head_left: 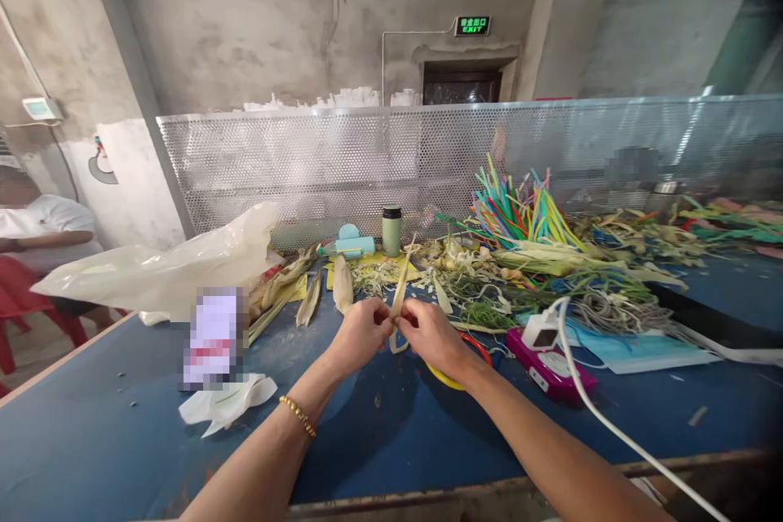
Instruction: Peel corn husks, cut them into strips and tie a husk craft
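My left hand (365, 333) and my right hand (433, 336) meet above the near middle of the blue table. Both pinch a pale strip of dried corn husk (400, 285), whose narrow end points up while a loop hangs below the fingers. Red-and-yellow scissor handles (445, 377) lie partly hidden under my right wrist. Beyond my left hand, a wider dried husk (342, 285) rests near a heap of husk scraps (373, 277).
A phone (214, 336) stands at left by a crumpled tissue (227, 401). Right are a magenta box (550, 367) with a white cable (581, 400), a face mask (648, 347) and coloured stems (526, 208). A green bottle (391, 232) stands before a perforated metal screen (294, 171). A person sits far left.
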Available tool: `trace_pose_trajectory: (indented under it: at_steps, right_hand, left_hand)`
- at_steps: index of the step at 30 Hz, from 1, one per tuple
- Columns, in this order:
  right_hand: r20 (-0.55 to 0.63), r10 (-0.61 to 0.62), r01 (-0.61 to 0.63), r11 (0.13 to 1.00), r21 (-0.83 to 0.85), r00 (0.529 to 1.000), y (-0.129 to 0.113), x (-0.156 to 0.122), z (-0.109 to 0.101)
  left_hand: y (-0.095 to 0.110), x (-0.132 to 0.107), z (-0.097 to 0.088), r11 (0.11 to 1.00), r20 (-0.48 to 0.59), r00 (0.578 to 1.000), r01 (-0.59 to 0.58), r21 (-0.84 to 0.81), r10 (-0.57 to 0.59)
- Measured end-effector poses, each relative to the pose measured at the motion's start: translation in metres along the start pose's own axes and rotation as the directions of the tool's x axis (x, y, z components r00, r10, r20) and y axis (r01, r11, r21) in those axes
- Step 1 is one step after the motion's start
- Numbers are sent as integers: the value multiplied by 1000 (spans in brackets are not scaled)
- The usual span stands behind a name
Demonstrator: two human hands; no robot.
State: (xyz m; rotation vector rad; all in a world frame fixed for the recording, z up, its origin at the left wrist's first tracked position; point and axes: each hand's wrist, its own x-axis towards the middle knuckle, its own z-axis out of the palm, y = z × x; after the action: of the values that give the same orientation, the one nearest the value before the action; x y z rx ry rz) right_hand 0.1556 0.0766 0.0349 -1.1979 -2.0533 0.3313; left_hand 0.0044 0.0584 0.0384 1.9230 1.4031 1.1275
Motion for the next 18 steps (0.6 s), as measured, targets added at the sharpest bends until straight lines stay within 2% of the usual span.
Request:
trace_pose_trajectory:
  at_steps: [4, 11, 18]
  right_hand:
    - [-11, -19, 19, 999, 30, 1000, -1, -2, 0]
    - [-7, -2, 3, 993, 121, 1000, -5, -3, -2]
    - [-9, -27, 28, 997, 78, 1000, -1, -3, 1]
  left_hand:
    - [3, 0, -2, 1000, 16, 1000, 12, -21, -12]
    - [-1, 1, 1, 1000, -31, 999, 17, -7, -17]
    - [-4, 1, -3, 996, 49, 999, 1, -87, 3]
